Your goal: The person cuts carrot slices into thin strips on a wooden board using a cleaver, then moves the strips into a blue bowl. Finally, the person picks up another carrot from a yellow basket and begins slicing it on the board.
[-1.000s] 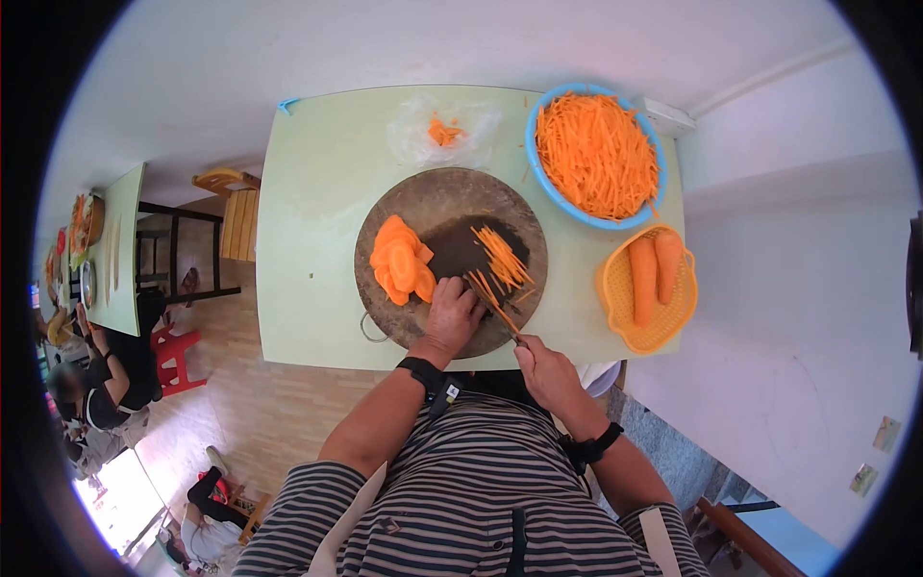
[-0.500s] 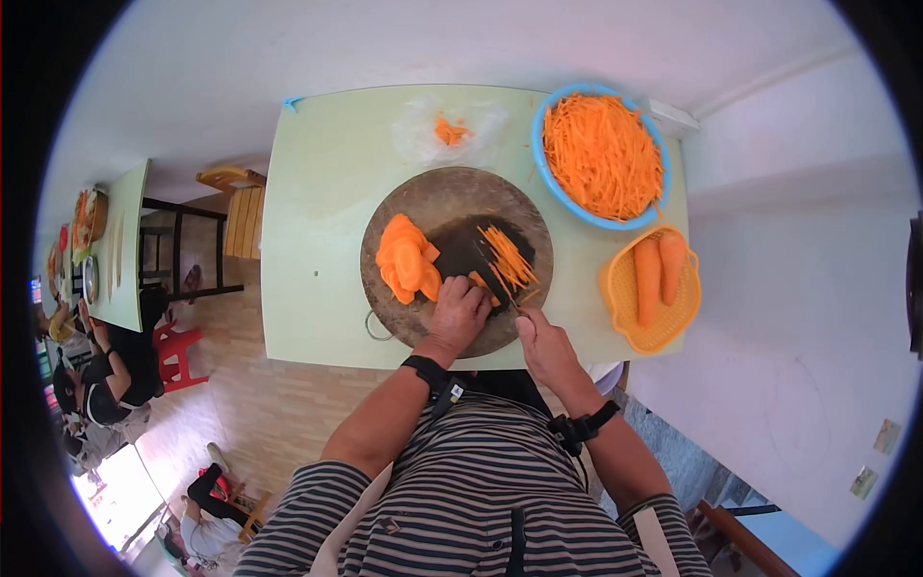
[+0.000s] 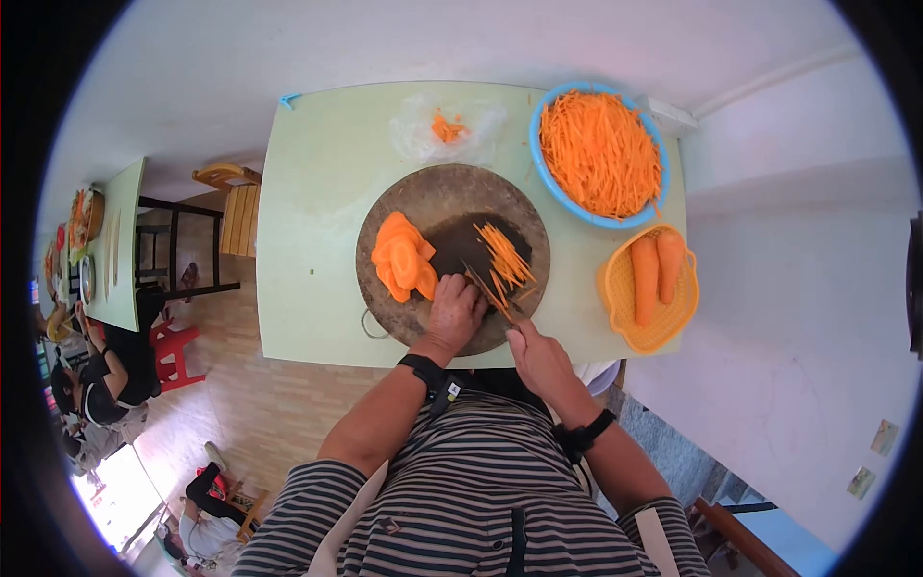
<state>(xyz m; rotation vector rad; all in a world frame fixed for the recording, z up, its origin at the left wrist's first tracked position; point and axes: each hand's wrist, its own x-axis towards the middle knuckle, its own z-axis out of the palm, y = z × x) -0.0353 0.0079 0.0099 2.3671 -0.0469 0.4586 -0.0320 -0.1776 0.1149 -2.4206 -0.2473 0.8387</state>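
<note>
- The carrot slices (image 3: 401,260) are bright orange, flat and oval, overlapping in a loose heap on the left part of the round, dark-stained chopping board (image 3: 392,204), at the centre of the frame.
- The carrot strips (image 3: 503,254), thin and straight, lie fanned on the board's right part; a few shorter ones are beside the knife (image 3: 488,291).
- The left hand (image 3: 454,310) has its fingers bent down on the board, just below the slices; whether they pinch a piece is hidden.
- The right hand (image 3: 540,359) is closed around the knife's handle at the board's lower right edge, the blade slanting to the upper left.
- Upper right of the frame, shredded carrot (image 3: 598,154) fills a blue basin (image 3: 536,163); below it, two whole carrots (image 3: 645,279) lie in a yellow basket (image 3: 625,322).
- Carrot scraps (image 3: 447,129) rest on clear plastic (image 3: 411,137) at the upper middle of the pale green desk (image 3: 312,192).
- Compared with half a second ago, the blade leans further left, and the orange piece then showing by the left fingertips is no longer distinct; the heap of slices looks unchanged.
</note>
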